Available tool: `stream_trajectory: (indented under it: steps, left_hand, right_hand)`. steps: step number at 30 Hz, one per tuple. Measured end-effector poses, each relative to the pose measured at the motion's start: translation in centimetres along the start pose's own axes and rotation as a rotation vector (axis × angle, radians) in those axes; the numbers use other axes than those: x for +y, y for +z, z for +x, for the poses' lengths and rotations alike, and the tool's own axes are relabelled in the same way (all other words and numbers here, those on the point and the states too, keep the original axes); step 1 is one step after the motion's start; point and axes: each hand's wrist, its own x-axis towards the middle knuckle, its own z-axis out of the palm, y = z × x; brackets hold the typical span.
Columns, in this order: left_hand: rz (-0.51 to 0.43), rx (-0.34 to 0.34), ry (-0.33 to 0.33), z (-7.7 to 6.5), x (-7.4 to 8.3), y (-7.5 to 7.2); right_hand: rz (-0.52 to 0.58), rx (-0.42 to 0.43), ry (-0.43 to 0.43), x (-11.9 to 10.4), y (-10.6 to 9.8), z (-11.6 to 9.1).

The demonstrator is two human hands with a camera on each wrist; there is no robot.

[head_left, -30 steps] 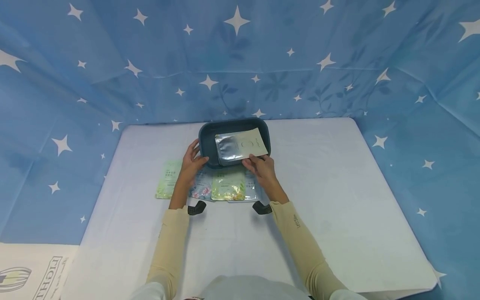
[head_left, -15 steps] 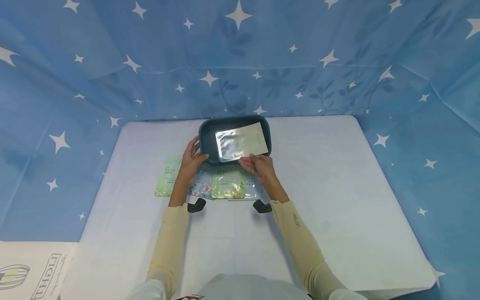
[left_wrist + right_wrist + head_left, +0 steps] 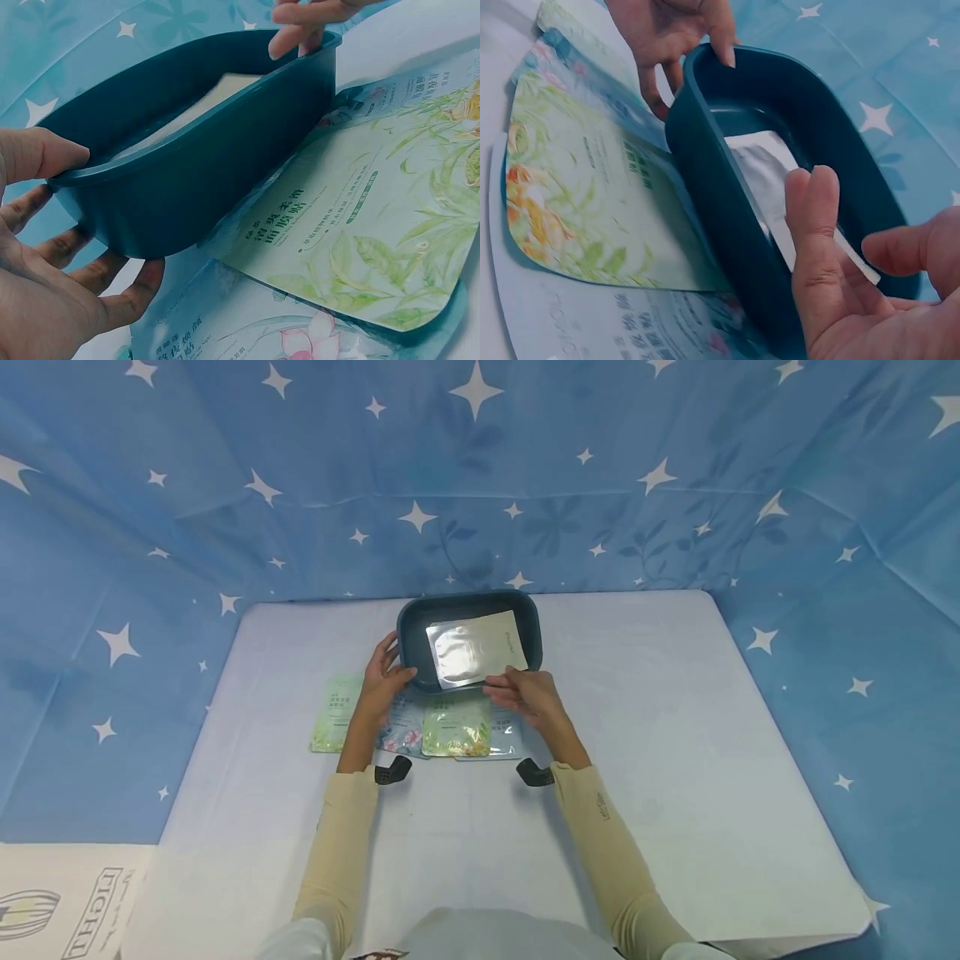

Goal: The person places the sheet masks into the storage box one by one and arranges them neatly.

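A dark teal plastic basin (image 3: 411,647) stands at the back middle of the table. My left hand (image 3: 381,687) grips its left end; in the left wrist view the thumb lies on the rim (image 3: 127,166) and the fingers bear against the outer wall. Inside the basin lies a silver and cream sheet-mask packet (image 3: 477,649), slightly tilted. My right hand (image 3: 531,693) is at the front right rim. In the right wrist view its fingers (image 3: 815,225) are straight, with the thumb apart from them and nothing pinched between. Part of the packet (image 3: 765,161) is hidden behind those fingers.
Several mask packets lie in front of the basin: a green one (image 3: 455,728) over bluish ones (image 3: 506,735), and another green packet (image 3: 335,714) at the left. A blue star-patterned curtain (image 3: 480,485) hangs behind the white table (image 3: 675,735).
The right hand has let go of the silver packet and drawn slightly to the right. The packet has settled lower and a little left in the basin. The left hand keeps its place.
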Motion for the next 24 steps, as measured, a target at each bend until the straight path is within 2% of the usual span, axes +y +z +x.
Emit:
stream_trajectory:
  steps: [3, 6, 11, 16, 24]
  left_hand:
    - [0.004, 0.003, -0.004, 0.0, -0.1, 0.0]
    - [0.001, 0.003, -0.003, 0.0, -0.1, -0.1]
    - [-0.010, 0.003, -0.010, 0.1, -0.2, -0.1]
    - [-0.025, 0.024, -0.032, 0.2, -0.3, -0.1]
    - [-0.105, 0.094, -0.034, 1.7, -1.9, -0.2]
  right_hand:
    - [-0.098, 0.007, -0.017, -0.3, -0.3, -0.5]
    - [-0.250, 0.031, -0.049, -0.4, -0.6, -0.8]
    - [-0.460, 0.123, -0.102, 0.0, -1.6, -1.3]
    - [-0.554, 0.222, -0.113, 0.9, -2.6, -1.4]
    - [-0.666, 0.300, -0.133, 2.1, -2.9, -1.8]
